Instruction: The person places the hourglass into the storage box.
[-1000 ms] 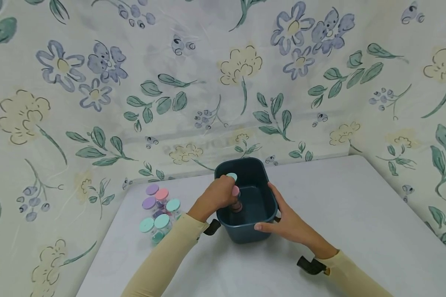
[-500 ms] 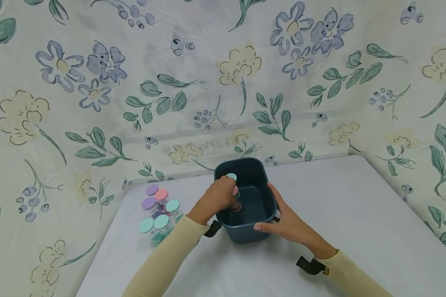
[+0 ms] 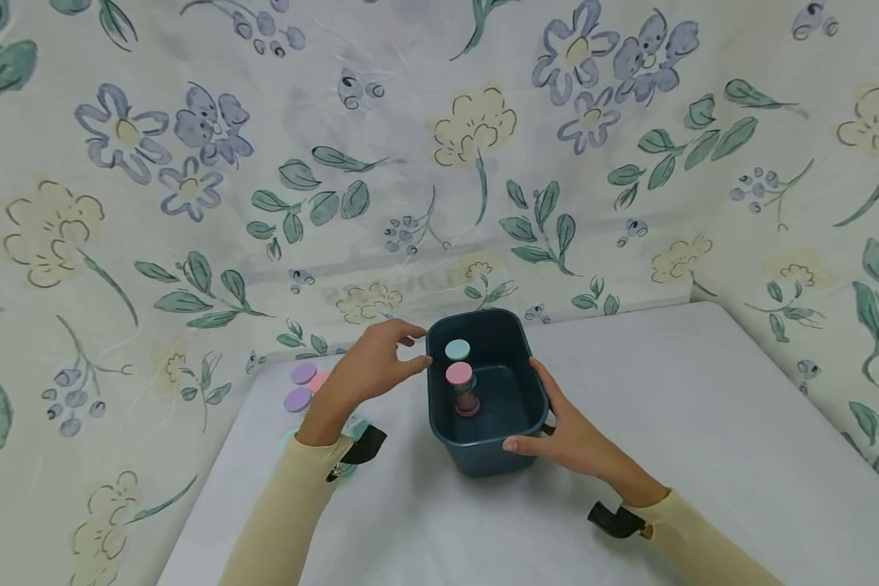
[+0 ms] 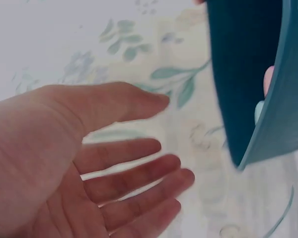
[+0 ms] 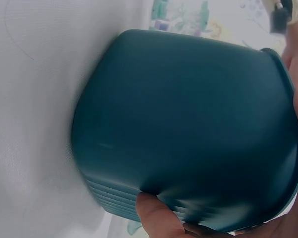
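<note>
Jar (image 3: 464,390), pink-lidded, is standing in bin (image 3: 489,461); we're withdrawing left fingers (image 4: 139,173), now spread outside; right fingers (image 3: 548,388) still gripping bin.

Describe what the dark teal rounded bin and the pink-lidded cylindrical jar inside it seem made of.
Dark teal rounded bin: probably plastic, satin; soft highlights and moulded ridges show. Pink-lidded cylindrical jar: see-through body, glass or clear plastic; lid matte, perhaps plastic.
</note>
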The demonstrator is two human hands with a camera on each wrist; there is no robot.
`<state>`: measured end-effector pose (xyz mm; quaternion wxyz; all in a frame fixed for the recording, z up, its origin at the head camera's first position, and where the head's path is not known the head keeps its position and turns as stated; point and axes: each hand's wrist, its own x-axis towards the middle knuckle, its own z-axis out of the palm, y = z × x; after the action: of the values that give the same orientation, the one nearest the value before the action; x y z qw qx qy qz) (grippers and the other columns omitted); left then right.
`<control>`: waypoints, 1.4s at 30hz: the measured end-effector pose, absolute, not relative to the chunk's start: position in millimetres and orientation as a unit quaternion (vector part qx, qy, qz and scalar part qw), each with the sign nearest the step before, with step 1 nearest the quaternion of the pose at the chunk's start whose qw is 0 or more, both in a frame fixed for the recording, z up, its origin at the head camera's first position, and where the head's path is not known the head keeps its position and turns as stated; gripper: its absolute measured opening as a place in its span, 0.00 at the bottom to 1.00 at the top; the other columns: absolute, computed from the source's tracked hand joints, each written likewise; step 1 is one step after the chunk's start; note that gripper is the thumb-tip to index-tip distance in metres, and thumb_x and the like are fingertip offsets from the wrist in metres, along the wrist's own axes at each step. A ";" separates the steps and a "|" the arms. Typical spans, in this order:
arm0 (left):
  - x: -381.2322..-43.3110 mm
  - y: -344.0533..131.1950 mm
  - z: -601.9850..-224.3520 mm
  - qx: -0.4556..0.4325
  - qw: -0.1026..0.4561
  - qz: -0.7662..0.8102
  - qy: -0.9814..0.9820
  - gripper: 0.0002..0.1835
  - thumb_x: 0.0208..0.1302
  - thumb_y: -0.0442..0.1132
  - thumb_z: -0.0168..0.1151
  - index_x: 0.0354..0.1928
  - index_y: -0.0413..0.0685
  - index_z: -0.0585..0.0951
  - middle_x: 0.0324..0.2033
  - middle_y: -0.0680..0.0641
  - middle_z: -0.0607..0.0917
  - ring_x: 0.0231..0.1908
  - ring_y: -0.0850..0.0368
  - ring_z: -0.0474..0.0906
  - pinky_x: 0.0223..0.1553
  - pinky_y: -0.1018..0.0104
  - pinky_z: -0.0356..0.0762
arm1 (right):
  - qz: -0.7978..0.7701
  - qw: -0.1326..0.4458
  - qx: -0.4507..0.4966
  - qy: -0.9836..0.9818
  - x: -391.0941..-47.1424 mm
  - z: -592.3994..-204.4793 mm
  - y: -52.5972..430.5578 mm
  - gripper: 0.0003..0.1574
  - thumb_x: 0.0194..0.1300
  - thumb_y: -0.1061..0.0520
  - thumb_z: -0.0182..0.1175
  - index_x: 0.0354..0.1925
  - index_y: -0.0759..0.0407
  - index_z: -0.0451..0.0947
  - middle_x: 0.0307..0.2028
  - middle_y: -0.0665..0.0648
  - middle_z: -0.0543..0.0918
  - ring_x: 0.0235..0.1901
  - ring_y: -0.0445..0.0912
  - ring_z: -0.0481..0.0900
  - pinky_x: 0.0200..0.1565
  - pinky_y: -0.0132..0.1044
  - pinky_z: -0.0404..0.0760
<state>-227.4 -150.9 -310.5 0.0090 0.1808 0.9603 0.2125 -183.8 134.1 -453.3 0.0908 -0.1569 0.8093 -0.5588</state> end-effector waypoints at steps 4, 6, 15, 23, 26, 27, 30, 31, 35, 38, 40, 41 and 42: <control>-218.2 -171.7 -303.1 0.167 -0.015 0.261 0.951 0.25 0.65 0.46 0.64 0.61 0.46 0.77 0.59 0.44 0.81 0.58 0.45 0.79 0.60 0.47 0.78 | -0.558 0.087 -0.156 0.811 -183.4 -454.0 134.7 0.73 0.51 0.40 0.74 0.76 0.28 0.32 0.80 0.53 0.39 0.77 0.64 0.44 0.63 0.67 0.70; -213.6 -181.1 -300.5 0.158 -0.027 0.278 0.947 0.25 0.65 0.47 0.65 0.62 0.47 0.76 0.59 0.44 0.80 0.58 0.45 0.79 0.61 0.47 0.77 | -0.558 0.085 -0.155 0.811 -183.5 -454.3 134.9 0.73 0.51 0.40 0.75 0.76 0.28 0.33 0.80 0.52 0.39 0.77 0.64 0.44 0.63 0.67 0.69; -193.8 -226.6 -301.5 0.141 -0.084 0.332 0.929 0.24 0.66 0.48 0.65 0.61 0.48 0.78 0.56 0.43 0.83 0.56 0.47 0.80 0.62 0.50 0.76 | -0.542 0.086 -0.149 0.823 -182.7 -454.9 134.2 0.73 0.51 0.38 0.74 0.76 0.28 0.32 0.80 0.53 0.40 0.77 0.65 0.45 0.63 0.67 0.69; -177.3 -264.2 -316.4 0.133 -0.114 0.376 0.910 0.22 0.67 0.44 0.63 0.60 0.44 0.78 0.54 0.42 0.83 0.48 0.82 0.76 0.52 0.89 0.71 | -0.548 0.091 -0.142 0.819 -182.3 -454.8 134.8 0.74 0.50 0.38 0.74 0.76 0.28 0.32 0.80 0.53 0.40 0.77 0.64 0.46 0.63 0.65 0.71; -172.1 -272.0 -322.9 0.127 -0.126 0.399 0.899 0.22 0.67 0.43 0.63 0.60 0.43 0.78 0.54 0.45 0.83 0.49 0.81 0.76 0.51 0.89 0.72 | -0.560 0.091 -0.144 0.811 -183.5 -455.2 135.9 0.74 0.50 0.40 0.75 0.76 0.28 0.32 0.80 0.52 0.40 0.77 0.64 0.47 0.63 0.64 0.71; -170.2 -274.5 -325.4 0.123 -0.130 0.405 0.897 0.22 0.67 0.43 0.64 0.60 0.43 0.77 0.54 0.48 0.83 0.50 0.80 0.77 0.51 0.90 0.72 | -0.563 0.091 -0.145 0.809 -184.0 -455.3 136.1 0.74 0.51 0.40 0.75 0.76 0.28 0.32 0.80 0.52 0.40 0.77 0.63 0.47 0.63 0.64 0.71; -164.7 -282.2 -334.7 0.105 -0.139 0.420 0.891 0.23 0.67 0.43 0.64 0.61 0.44 0.77 0.53 0.54 0.83 0.51 0.79 0.77 0.49 0.89 0.73 | -0.567 0.093 -0.151 0.804 -184.4 -454.7 135.8 0.74 0.51 0.41 0.75 0.76 0.28 0.31 0.80 0.52 0.39 0.77 0.63 0.46 0.63 0.63 0.72; -163.0 -284.9 -338.5 0.099 -0.142 0.421 0.890 0.23 0.67 0.43 0.64 0.62 0.44 0.77 0.53 0.54 0.83 0.50 0.80 0.77 0.49 0.89 0.74 | -0.567 0.094 -0.151 0.804 -184.3 -454.3 135.5 0.74 0.51 0.40 0.75 0.76 0.27 0.31 0.80 0.52 0.40 0.77 0.63 0.46 0.63 0.63 0.72; -157.1 -295.4 -355.1 0.064 -0.156 0.430 0.887 0.25 0.67 0.43 0.64 0.64 0.43 0.75 0.56 0.47 0.82 0.50 0.81 0.76 0.49 0.89 0.73 | -0.560 0.092 -0.154 0.808 -183.2 -452.5 134.8 0.74 0.51 0.40 0.75 0.76 0.28 0.31 0.80 0.52 0.40 0.77 0.63 0.46 0.63 0.63 0.72; -153.7 -302.7 -367.6 0.029 -0.163 0.437 0.884 0.27 0.67 0.44 0.63 0.66 0.43 0.73 0.59 0.38 0.79 0.50 0.82 0.75 0.49 0.90 0.72 | -0.557 0.091 -0.154 0.811 -182.9 -451.8 134.3 0.74 0.51 0.40 0.75 0.76 0.28 0.31 0.80 0.52 0.40 0.77 0.63 0.46 0.63 0.63 0.72; -151.6 -306.9 -375.5 0.007 -0.158 0.441 0.884 0.29 0.67 0.46 0.63 0.67 0.44 0.72 0.61 0.36 0.78 0.50 0.83 0.74 0.49 0.91 0.71 | -0.556 0.090 -0.156 0.811 -182.9 -451.6 134.0 0.74 0.51 0.40 0.75 0.76 0.28 0.31 0.80 0.52 0.39 0.77 0.63 0.46 0.63 0.64 0.72; -150.6 -308.7 -379.5 -0.004 -0.153 0.440 0.885 0.30 0.67 0.47 0.64 0.68 0.44 0.71 0.62 0.36 0.77 0.50 0.84 0.73 0.49 0.91 0.71 | -0.556 0.090 -0.155 0.811 -182.8 -451.5 133.8 0.74 0.51 0.40 0.75 0.76 0.28 0.31 0.80 0.52 0.39 0.77 0.63 0.46 0.63 0.64 0.72; -149.8 -310.6 -383.3 -0.014 -0.147 0.440 0.886 0.32 0.66 0.48 0.64 0.69 0.45 0.70 0.63 0.36 0.76 0.51 0.85 0.72 0.50 0.91 0.70 | -0.556 0.090 -0.156 0.812 -182.7 -451.4 133.5 0.74 0.51 0.40 0.75 0.76 0.28 0.31 0.80 0.52 0.39 0.77 0.63 0.46 0.63 0.64 0.72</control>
<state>-149.8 -310.6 -383.3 -0.1473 -0.0140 0.8856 0.4402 -182.7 133.5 -451.4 0.0896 -0.1556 0.8116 -0.5559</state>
